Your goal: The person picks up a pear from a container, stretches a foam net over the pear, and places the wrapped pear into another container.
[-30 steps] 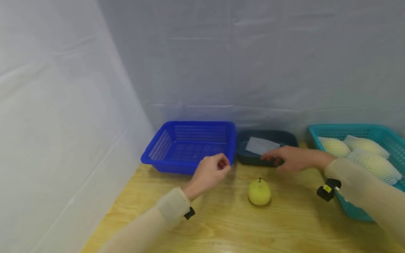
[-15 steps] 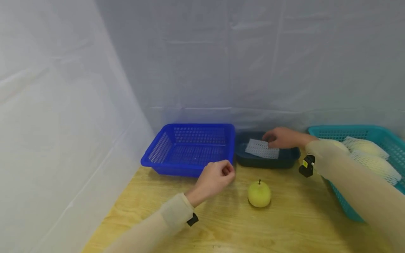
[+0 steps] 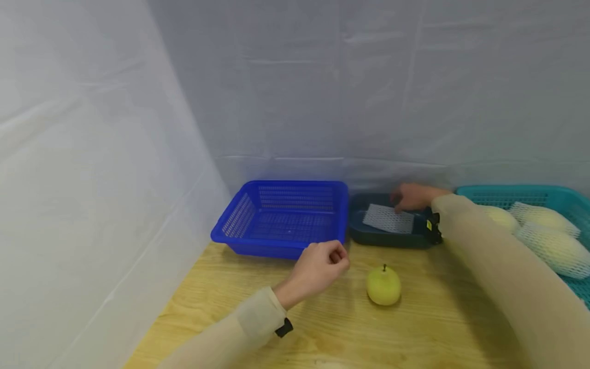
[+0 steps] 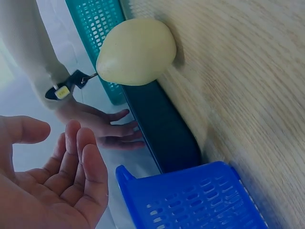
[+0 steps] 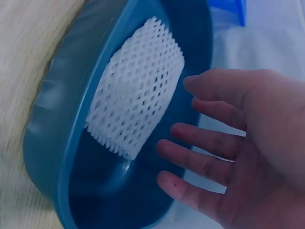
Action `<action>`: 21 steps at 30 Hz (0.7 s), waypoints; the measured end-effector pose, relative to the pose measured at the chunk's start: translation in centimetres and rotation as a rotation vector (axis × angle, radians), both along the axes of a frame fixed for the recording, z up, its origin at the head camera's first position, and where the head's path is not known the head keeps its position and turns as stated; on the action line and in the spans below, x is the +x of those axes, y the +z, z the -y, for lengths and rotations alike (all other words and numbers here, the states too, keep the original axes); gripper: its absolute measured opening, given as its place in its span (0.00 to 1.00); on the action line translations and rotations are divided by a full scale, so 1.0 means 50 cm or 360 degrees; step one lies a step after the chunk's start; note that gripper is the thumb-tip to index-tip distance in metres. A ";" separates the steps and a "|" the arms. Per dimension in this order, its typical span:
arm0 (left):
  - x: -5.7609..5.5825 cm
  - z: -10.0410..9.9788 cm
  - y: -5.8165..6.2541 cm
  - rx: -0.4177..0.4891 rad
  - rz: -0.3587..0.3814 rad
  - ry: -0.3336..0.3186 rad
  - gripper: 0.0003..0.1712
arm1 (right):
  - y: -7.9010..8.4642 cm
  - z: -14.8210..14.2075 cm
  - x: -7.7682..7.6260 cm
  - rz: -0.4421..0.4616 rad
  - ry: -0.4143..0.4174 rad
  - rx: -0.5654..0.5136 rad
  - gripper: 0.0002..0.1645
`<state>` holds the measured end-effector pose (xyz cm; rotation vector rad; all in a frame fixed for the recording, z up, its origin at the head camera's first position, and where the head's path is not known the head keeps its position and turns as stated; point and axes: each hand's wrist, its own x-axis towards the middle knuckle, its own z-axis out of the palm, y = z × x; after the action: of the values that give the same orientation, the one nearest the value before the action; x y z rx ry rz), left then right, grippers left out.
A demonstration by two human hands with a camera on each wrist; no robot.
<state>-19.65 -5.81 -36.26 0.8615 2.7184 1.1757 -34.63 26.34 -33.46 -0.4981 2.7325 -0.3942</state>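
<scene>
My right hand (image 3: 415,197) is over the back of a dark blue-green tray (image 3: 392,240), its fingers spread and holding nothing. Beside those fingers lies a flat white foam fruit net (image 5: 138,86) in the tray; a small gap shows between them in the right wrist view. A yellow pear (image 3: 384,287) with a dark stem stands upright on the wooden table. To its left hovers my left hand (image 3: 318,269), loosely curled around nothing, with the thumb apart from the fingers in the left wrist view.
A blue basket (image 3: 276,249) stands left of the tray, behind my left hand. On the right, a teal basket (image 3: 507,190) holds several pears in white foam nets (image 3: 555,250), partly behind my right sleeve. Pale sheeting (image 3: 299,102) rises at the back and left.
My right hand has moved from the tray's front edge to its back, beside the foam net. The left hand has hardly moved. Pear and net stay in place.
</scene>
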 end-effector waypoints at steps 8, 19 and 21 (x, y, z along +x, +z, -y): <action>0.014 -0.002 0.000 -0.0006 0.0020 -0.0010 0.06 | -0.054 -0.024 -0.051 0.0174 -0.0043 0.0077 0.34; 0.019 -0.013 0.001 -0.0024 -0.0010 -0.0047 0.05 | -0.053 -0.024 -0.018 0.0228 -0.0109 0.0104 0.34; 0.019 -0.014 0.000 -0.0027 -0.0019 -0.0046 0.04 | -0.052 -0.025 -0.016 0.0200 -0.0098 0.0110 0.31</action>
<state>-18.72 -5.13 -36.23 0.9053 2.7115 1.1438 -35.43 27.58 -36.08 -0.3592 2.6346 -0.3332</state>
